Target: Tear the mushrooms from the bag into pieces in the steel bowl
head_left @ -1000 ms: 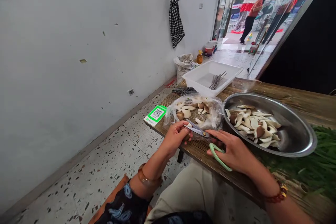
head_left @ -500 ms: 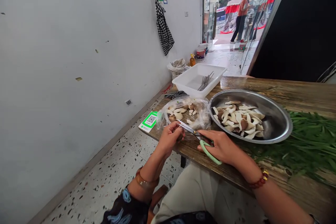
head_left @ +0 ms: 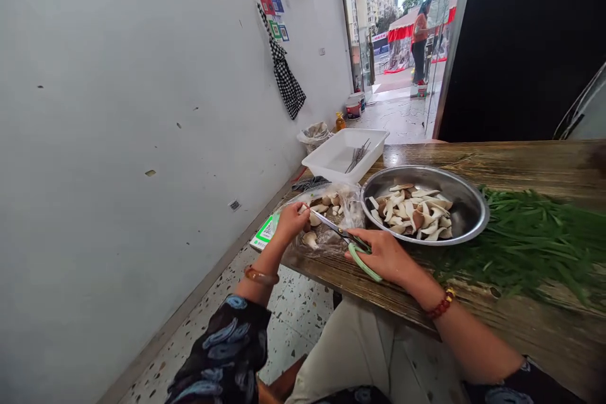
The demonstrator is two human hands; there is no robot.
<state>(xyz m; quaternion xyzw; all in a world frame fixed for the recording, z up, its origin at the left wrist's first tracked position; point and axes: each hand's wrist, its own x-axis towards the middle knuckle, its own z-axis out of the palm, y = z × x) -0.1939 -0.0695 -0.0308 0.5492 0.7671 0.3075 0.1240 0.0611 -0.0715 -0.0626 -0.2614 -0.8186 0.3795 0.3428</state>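
Note:
My right hand (head_left: 381,254) grips a pair of scissors (head_left: 357,251) by their pale green handles. The blades point up and left towards my left hand (head_left: 291,224), which is closed in a pinch at the tips. A small whitish mushroom piece (head_left: 303,209) shows at the left fingertips, mostly covered by them. Just beyond my hands, a clear plastic bag (head_left: 351,208) lies spread on the table with mushrooms (head_left: 310,240) on it. Cut mushroom slices (head_left: 416,211) fill part of a steel bowl (head_left: 476,227) to the right.
Green leafy stalks (head_left: 534,246) lie on the wooden table (head_left: 530,167) beside the bowl. Behind the bag stands a white plastic tray (head_left: 326,164) holding thin metal skewers (head_left: 358,156). A green payment-code card (head_left: 265,230) sits at the left corner. Someone (head_left: 419,38) stands outside the glass door.
My left hand has moved forward over the bag's near edge, and the scissors have followed. A mushroom at the bag's near side is now uncovered. The camera view has shifted.

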